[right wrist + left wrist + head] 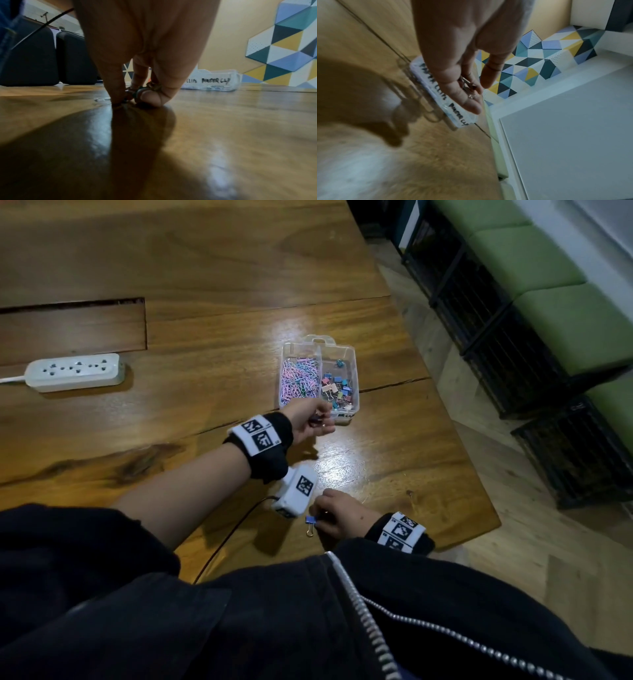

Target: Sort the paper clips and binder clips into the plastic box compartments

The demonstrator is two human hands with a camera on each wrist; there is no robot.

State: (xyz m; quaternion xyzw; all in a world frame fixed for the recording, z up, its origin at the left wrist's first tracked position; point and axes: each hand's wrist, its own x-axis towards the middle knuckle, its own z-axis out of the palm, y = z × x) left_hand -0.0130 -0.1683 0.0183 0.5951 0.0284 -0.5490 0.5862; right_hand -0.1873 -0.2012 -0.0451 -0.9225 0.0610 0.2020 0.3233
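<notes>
While the left hand pinches a small clip beside the plastic box, carry it above the right-hand compartment with the binder clips, then release low. Meanwhile, close the right hand, fingertips down on the table, around the blue binder clip firmly.

The box is clear plastic with black handwriting on its white label. Its paper clips are pink, purple and pale blue. Binder clips mix blue, pink, peach and green. The counter is glossy brown wood grain. The power strip is white.
</notes>
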